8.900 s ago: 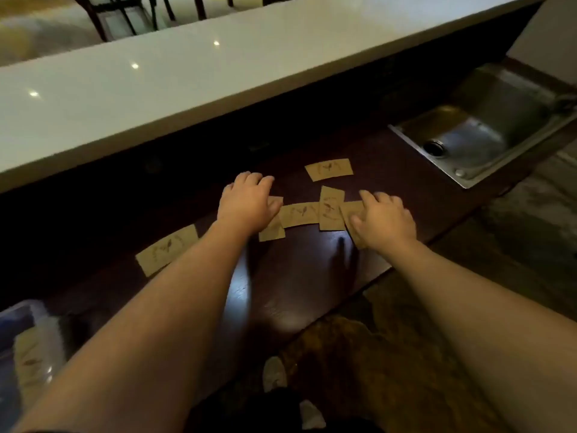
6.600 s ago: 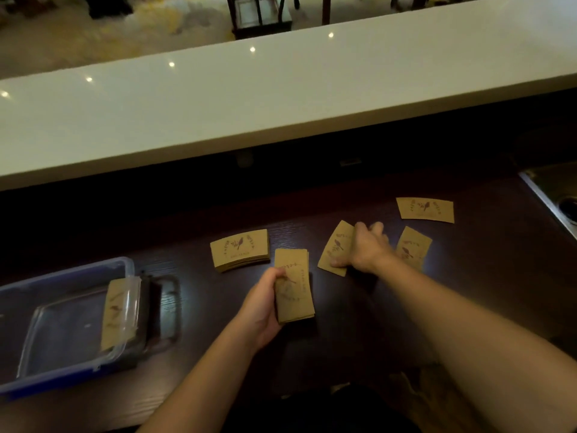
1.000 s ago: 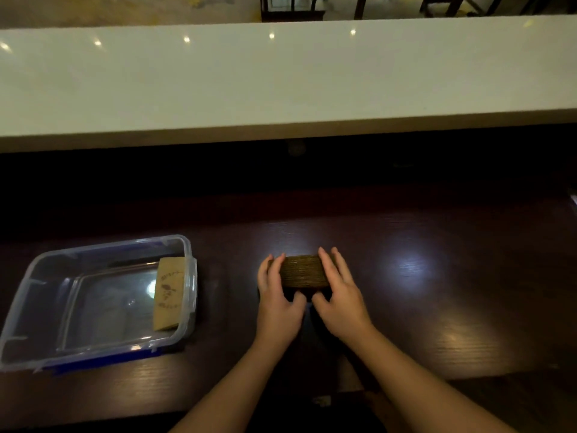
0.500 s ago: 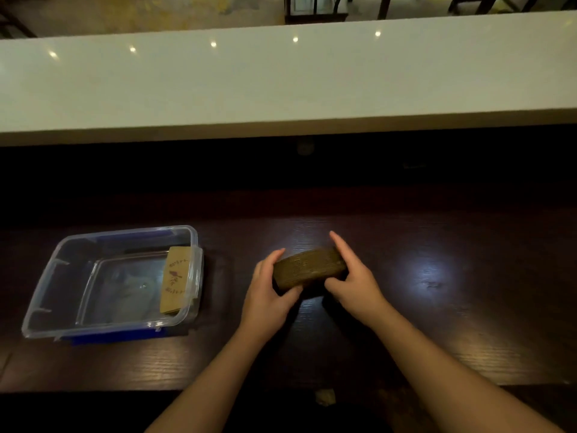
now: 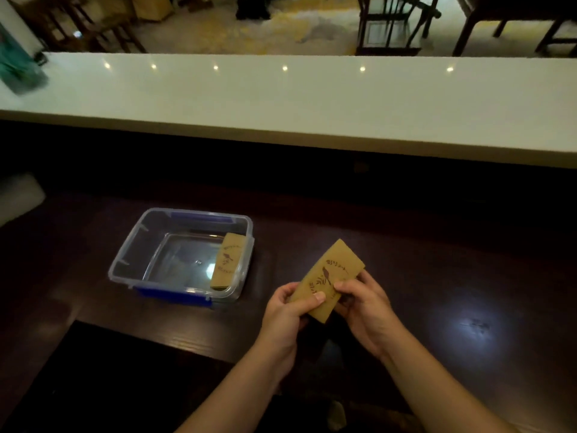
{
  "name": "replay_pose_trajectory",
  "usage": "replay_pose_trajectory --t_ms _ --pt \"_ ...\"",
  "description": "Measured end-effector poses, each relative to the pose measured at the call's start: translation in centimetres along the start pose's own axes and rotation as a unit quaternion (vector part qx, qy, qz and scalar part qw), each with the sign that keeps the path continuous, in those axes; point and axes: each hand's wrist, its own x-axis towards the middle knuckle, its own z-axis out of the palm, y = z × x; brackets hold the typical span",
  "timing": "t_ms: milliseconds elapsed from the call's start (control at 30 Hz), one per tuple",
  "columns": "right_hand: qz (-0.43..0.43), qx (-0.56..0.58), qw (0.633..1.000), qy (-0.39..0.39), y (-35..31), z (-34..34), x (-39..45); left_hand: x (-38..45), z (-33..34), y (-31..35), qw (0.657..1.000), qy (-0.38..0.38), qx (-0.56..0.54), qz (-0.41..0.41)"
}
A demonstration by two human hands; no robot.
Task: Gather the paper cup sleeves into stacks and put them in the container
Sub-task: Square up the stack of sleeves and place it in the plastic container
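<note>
A stack of brown paper cup sleeves (image 5: 334, 270) with a bird print is lifted off the dark counter, tilted, printed face up. My left hand (image 5: 288, 310) grips its near left end with the thumb on top. My right hand (image 5: 363, 303) holds its right side. To the left stands a clear plastic container (image 5: 146, 242) with blue clips. Inside it, another stack of sleeves (image 5: 227, 265) leans against the right wall.
A white raised bar top (image 5: 281, 98) runs across behind the dark wooden counter (image 5: 452, 276). A teal object (image 5: 17, 67) sits at its far left end. Chairs and table legs stand on the floor beyond.
Both hands have raised the sleeve stack from standing on its edge on the counter and turned it face up. The camera view has shifted, so the container appears nearer the middle.
</note>
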Motion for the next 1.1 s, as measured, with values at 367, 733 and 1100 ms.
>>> replay_pose_trajectory --t_ms 367,733,1100 --pt "0.000 -0.207 0.975 -0.074 0.9 8.8 1.1 -1.4 -6.4 9.2 0.980 -0.064 0.185 -0.022" --pt "-0.070 -0.266 0.961 0.033 3.4 17.1 6.1 4.1 -17.1 20.4 0.961 -0.011 0.274 0.050" --pt "-0.036 -0.326 0.929 0.169 8.0 15.1 7.3 11.6 -21.0 18.1 0.923 -0.021 0.368 -0.112"
